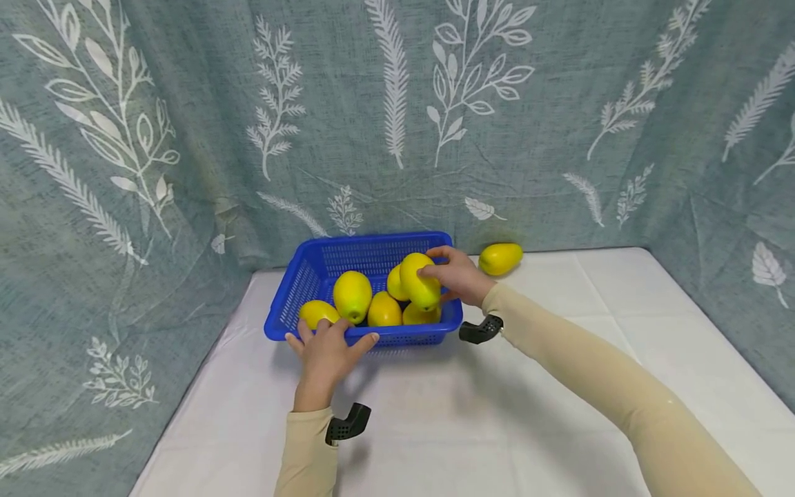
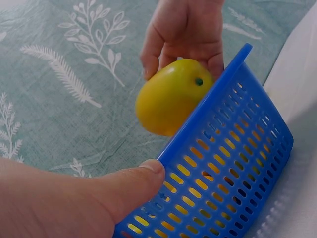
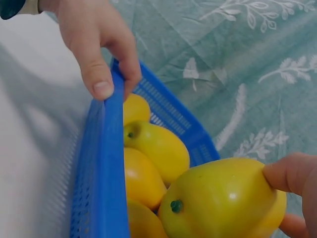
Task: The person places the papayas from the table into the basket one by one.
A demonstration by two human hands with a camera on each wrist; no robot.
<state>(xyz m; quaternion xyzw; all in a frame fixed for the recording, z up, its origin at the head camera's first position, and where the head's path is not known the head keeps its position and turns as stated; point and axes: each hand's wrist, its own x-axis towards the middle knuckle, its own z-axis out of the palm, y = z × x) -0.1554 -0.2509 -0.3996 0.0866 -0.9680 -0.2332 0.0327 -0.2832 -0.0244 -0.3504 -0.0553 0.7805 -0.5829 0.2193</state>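
A blue slotted basket [image 1: 310,273] stands on the white table and holds several yellow mangoes [image 1: 352,295]. My left hand [image 1: 329,339] grips the basket's near rim [image 3: 106,163], thumb [image 2: 124,188] outside and fingers inside. Just over the basket's right side, my right hand [image 1: 442,275] holds one yellow mango [image 1: 420,279] from its far side. The left wrist view shows that mango [image 2: 171,96] above the rim, under my right hand [image 2: 185,34]. The right wrist view has it [image 3: 223,198] large in front, with other mangoes [image 3: 158,146] below.
Another yellow mango [image 1: 499,257] lies on the table behind and to the right of the basket, near the backdrop. A grey-green leaf-printed cloth [image 1: 397,117] hangs behind and on both sides. The white tablecloth [image 1: 559,359] spreads to the right and front.
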